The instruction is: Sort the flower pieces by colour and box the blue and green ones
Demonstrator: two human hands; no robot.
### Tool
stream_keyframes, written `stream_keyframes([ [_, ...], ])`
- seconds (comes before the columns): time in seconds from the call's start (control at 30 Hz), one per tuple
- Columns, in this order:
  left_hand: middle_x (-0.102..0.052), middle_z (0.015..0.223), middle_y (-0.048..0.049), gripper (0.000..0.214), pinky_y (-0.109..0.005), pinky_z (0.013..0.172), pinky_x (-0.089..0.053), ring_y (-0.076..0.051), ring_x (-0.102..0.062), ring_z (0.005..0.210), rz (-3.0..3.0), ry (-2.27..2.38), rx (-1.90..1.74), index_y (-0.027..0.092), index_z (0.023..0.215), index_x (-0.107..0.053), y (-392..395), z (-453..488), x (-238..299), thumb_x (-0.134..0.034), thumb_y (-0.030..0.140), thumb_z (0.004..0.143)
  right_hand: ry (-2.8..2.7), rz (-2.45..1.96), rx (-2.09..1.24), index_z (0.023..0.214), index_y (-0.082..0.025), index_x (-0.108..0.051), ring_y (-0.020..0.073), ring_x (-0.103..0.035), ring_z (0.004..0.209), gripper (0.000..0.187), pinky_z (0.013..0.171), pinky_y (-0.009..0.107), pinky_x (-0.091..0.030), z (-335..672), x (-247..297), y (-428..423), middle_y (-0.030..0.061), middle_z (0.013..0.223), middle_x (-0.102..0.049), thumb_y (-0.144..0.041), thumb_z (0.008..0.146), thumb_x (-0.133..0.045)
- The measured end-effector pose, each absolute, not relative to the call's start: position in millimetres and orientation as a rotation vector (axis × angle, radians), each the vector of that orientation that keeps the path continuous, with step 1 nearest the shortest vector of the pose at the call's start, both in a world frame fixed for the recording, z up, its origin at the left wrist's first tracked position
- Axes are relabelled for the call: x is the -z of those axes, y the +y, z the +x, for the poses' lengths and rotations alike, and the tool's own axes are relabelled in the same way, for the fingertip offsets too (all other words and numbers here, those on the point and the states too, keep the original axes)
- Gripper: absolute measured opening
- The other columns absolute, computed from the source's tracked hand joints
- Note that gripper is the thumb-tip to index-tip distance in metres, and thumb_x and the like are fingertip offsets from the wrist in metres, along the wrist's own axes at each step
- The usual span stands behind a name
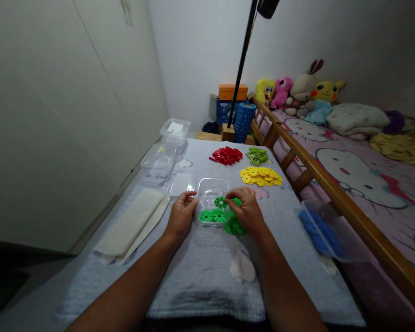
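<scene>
A clear plastic box [212, 183] stands on the cloth in front of me, with several green notched discs [212, 215] lying along its near side. My left hand [182, 213] is at the box's left wall, its thumb and fingers closed at the rim. Over the right part of the box, a single green flower-shaped disc [221, 202] is at the fingertips of my right hand [247, 207], which is pinched together. Beneath that hand, more green discs [234, 225] lie heaped beside the box, partly hidden by it.
Heaps of red pieces [227, 156], light green pieces [257, 156] and yellow discs [261, 176] lie farther back. Clear containers [159, 156] and a folded beige cloth [131, 223] are at left. A tub of blue pieces [321, 233] stands at right by the wooden bed rail [306, 171].
</scene>
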State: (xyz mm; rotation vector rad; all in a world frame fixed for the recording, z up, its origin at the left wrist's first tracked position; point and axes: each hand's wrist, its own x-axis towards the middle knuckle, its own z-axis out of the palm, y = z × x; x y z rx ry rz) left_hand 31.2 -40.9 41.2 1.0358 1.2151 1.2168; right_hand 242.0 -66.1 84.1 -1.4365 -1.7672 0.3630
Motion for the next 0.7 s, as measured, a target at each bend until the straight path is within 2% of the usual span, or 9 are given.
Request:
stream_keyframes([
  [0.17,-0.051,0.064,0.008,0.042,-0.02,0.048,-0.034,-0.008,-0.045,0.05,1.032,1.204,-1.214,0.016,0.104,-0.062,-41.8,31.9,-44.1,-0.071,0.038,0.07,-2.051,-1.399,-0.368,0.089,-0.027,-0.072,0.0204,-0.061,0.098,0.011,0.114,0.055,-0.021,215.0,-82.2,-71.2,0.0012,0.091,-0.071,-0.019,0.09,-0.064],
  [0.3,-0.051,0.064,0.0079,0.041,-0.02,0.05,-0.036,-0.008,-0.046,0.05,1.032,1.193,-1.219,0.017,0.104,-0.062,-41.3,31.5,-42.8,-0.072,0.039,0.07,-2.178,-1.375,-0.368,0.089,-0.028,-0.073,0.0222,-0.06,0.104,0.015,0.115,0.062,-0.013,211.9,-75.8,-72.1,0.0008,0.09,-0.073,-0.019,0.092,-0.062],
  [0.4,-0.052,0.065,0.0077,0.042,-0.02,0.05,-0.036,-0.008,-0.046,0.05,1.028,1.18,-1.223,0.017,0.105,-0.062,-40.3,30.7,-39.6,-0.072,0.039,0.071,-2.158,-1.369,-0.342,0.092,-0.029,-0.074,0.0255,-0.057,0.115,0.016,0.114,0.063,-0.01,217.8,-73.3,-70.8,0.0012,0.1,-0.076,-0.02,0.091,-0.061],
  [0.53,-0.053,0.069,0.0069,0.04,-0.02,0.05,-0.037,-0.008,-0.047,0.052,1.049,1.175,-1.217,0.017,0.107,-0.062,-39.4,29.4,-35.7,-0.071,0.039,0.074,-1.881,-1.477,-0.204,0.096,-0.026,-0.073,0.0263,-0.055,0.117,0.018,0.111,0.054,-0.024,244.5,-70.2,-61.8,0.0048,0.118,-0.073,-0.02,0.091,-0.057],
  [0.7,-0.051,0.068,0.0072,0.04,-0.02,0.049,-0.035,-0.008,-0.046,0.053,1.037,1.191,-1.214,0.016,0.107,-0.062,-39.9,29.9,-36.9,-0.07,0.037,0.074,-1.616,-1.759,-0.214,0.093,-0.021,-0.071,0.0261,-0.06,0.1,0.02,0.093,0.043,-0.043,300.1,-53.6,-47.6,0.0097,0.105,-0.07,-0.022,0.08,-0.056],
])
